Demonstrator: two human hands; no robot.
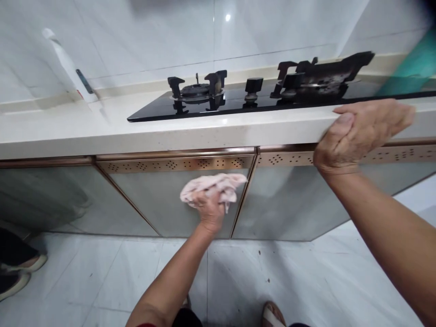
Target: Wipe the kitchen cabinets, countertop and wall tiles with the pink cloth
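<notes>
My left hand is closed around a crumpled pale pink cloth. The cloth is against the glossy grey cabinet door, just below its perforated copper-coloured strip. Further right and higher, my right hand rests on the front edge of the white countertop. Its fingers lie flat over the edge, slightly blurred, and nothing is seen in them. Part of the cloth's far side and the palm of my left hand are hidden.
A black glass gas hob with burners and knobs sits on the countertop. A slim white tool leans on the wall at the left. Something green stands at the right. Another person's shoes are on the tiled floor.
</notes>
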